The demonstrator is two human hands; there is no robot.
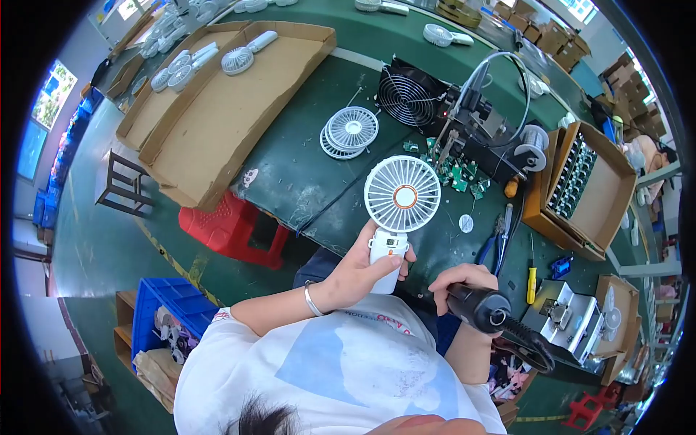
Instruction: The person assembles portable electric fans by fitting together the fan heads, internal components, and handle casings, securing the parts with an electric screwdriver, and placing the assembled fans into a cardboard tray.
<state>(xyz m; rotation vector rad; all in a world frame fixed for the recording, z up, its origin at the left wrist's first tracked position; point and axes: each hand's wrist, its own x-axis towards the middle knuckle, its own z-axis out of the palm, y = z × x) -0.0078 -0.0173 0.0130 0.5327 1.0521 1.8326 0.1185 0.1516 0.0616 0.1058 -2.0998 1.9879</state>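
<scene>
My left hand (354,270) is closed round the handle of a white handheld fan (403,194), thumb lying on its front. The fan stands upright over the near table edge, its round grille with an orange ring at the hub. In my right hand (464,277) is a black electric screwdriver (480,310) with a coiled cord; its tip is hidden. Beyond the fan lie stacked white fan grilles (352,127) and loose green circuit boards (458,175). Blue-handled pliers (490,245) and a yellow-handled screwdriver (532,286) rest right of my hands.
Cardboard trays (225,116) with several fans stand at the far left. A black cooling fan (409,100) and a wire reel (533,139) are at the back. To the right are a cardboard box (607,190) and a metal fixture (562,319). A red stool (225,228) stands left.
</scene>
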